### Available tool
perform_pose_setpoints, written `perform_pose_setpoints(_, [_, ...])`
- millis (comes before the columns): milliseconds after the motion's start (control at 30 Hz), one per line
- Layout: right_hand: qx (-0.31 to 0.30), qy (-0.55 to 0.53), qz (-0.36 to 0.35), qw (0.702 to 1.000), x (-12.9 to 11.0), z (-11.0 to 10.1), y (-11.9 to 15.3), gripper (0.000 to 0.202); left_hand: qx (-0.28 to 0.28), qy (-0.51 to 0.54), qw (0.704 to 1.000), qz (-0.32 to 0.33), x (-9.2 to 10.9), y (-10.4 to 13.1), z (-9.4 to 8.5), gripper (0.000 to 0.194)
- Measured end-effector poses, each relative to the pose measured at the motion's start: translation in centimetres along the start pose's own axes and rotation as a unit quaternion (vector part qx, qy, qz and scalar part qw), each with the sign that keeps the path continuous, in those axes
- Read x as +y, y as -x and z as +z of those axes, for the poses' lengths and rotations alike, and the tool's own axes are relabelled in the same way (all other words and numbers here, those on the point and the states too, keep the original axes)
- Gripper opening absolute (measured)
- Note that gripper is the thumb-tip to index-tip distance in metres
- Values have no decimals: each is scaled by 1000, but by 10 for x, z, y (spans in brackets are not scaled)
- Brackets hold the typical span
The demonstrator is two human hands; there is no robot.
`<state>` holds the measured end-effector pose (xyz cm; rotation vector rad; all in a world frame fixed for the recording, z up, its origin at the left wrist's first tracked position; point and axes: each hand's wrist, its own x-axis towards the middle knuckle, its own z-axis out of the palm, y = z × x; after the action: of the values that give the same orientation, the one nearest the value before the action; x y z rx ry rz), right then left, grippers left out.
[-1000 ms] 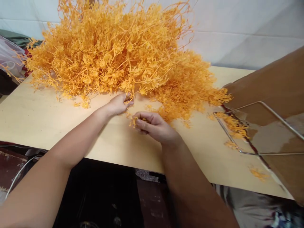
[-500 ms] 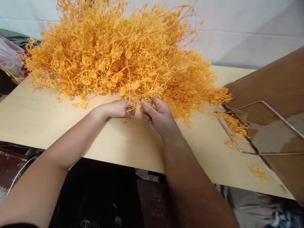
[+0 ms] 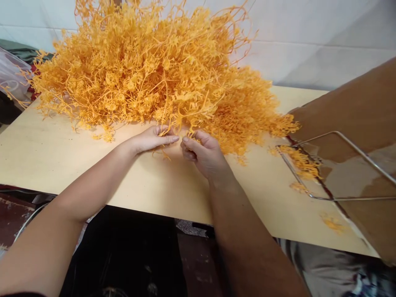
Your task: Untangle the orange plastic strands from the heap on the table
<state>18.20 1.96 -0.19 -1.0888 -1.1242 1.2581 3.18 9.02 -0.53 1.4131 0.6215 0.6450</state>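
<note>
A large heap of orange, branching plastic-looking flower sprigs point(image 3: 139, 78) fills the back of the pale tabletop point(image 3: 148, 189). At its front edge, my left hand point(image 3: 156, 138) is closed around thin orange stems, its thumb pointing right; a loose end pokes out below the fingers. Just beside it, my right hand point(image 3: 204, 152) pinches with thumb against curled fingers, and orange sprig parts show right at the fingertips. The two thumbs are close together, with a small gap between them. What lies inside the curled fingers is partly hidden.
On the right stands a brown cardboard box point(image 3: 355, 111) with a bent metal wire frame point(image 3: 365, 154) against it. Small orange pieces point(image 3: 300, 163) lie by the box. A clear plastic bag point(image 3: 14, 72) is at the far left, and a tiled wall point(image 3: 309, 49) rises behind.
My left thumb has straightened out toward the right hand, over the stems that looped there before. My right hand has shifted slightly left and down, its thumb nearer the left one.
</note>
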Motion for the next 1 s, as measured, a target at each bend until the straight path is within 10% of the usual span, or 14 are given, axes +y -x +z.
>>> perform_pose_setpoints(233, [-34, 16, 50, 998, 3, 5, -1, 26, 41, 116, 992, 4, -9, -5, 13, 20])
perform_pose_setpoints(600, [-44, 47, -66, 996, 8, 7, -4, 31, 154, 151, 976, -25, 3, -10, 36, 21])
perform_pose_setpoints(800, [-106, 100, -43, 988, 7, 11, 16, 27, 275, 149, 949, -36, 2, -18, 15, 25])
perform_pose_setpoints(1000, [51, 4, 12, 999, 5, -2, 5, 11, -43, 70, 995, -53, 4, 2, -7, 15])
